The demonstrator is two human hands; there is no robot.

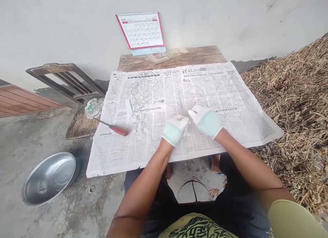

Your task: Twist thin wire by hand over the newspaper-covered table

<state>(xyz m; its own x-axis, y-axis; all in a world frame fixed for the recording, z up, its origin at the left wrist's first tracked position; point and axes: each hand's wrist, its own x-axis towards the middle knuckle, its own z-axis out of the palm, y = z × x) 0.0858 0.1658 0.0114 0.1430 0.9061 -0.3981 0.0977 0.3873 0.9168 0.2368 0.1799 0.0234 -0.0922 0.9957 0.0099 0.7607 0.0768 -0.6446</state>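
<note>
My left hand and my right hand wear white gloves with mint-green cuffs. They meet over the middle of a newspaper sheet, fingertips pinched and almost touching. A thin dark strand runs in loose loops over the paper beyond my right hand and seems to lead into both pinches; the fingers hide its end. More of the tangled strand lies to the left. Beside it are a white object with a straight handle and a round end, and a screwdriver with a red handle.
The newspaper covers most of a wooden table. A desk calendar stands against the wall at its back. Left are a wooden chair with a crumpled plastic bag and a metal basin. Dry straw is heaped at right.
</note>
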